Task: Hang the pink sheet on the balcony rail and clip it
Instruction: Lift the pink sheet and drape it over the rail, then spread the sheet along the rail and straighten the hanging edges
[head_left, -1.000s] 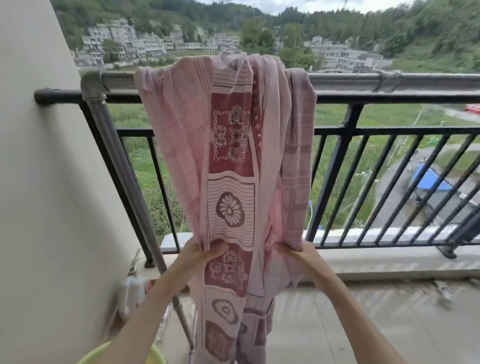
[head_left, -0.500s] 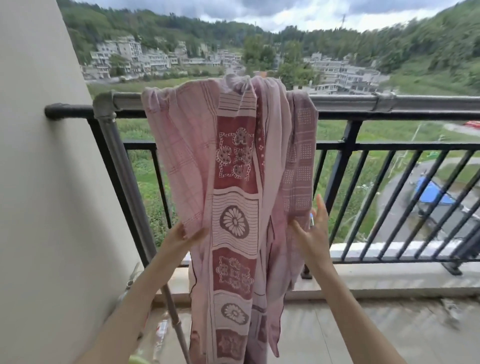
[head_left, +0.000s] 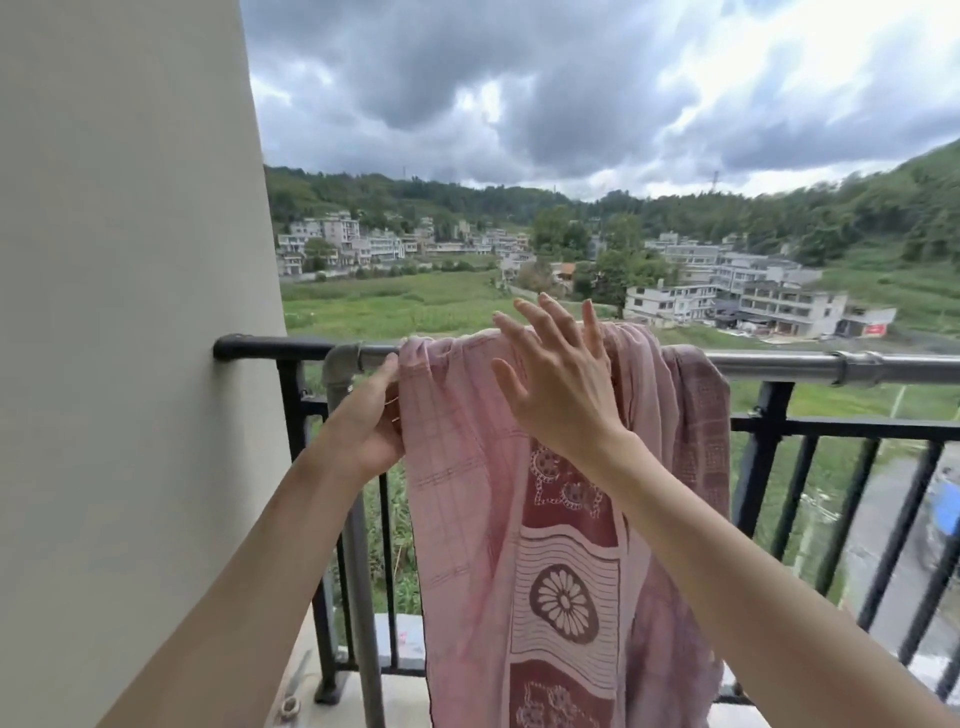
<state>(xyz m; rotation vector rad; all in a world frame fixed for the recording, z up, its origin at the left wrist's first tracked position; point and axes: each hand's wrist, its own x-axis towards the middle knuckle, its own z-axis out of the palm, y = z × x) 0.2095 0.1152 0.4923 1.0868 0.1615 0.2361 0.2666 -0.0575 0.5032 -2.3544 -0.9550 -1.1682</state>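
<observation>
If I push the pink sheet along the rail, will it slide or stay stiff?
The pink sheet hangs in soft folds, so it is probably floppy and will bunch. The rail looks smooth, so it may slip off.

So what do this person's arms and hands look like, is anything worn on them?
Both arms are bare up to the frame edge: no sleeves, gloves or watch show. The left hand and right hand are slim with long fingers and short, unpainted-looking nails. I can make out no rings.
</observation>
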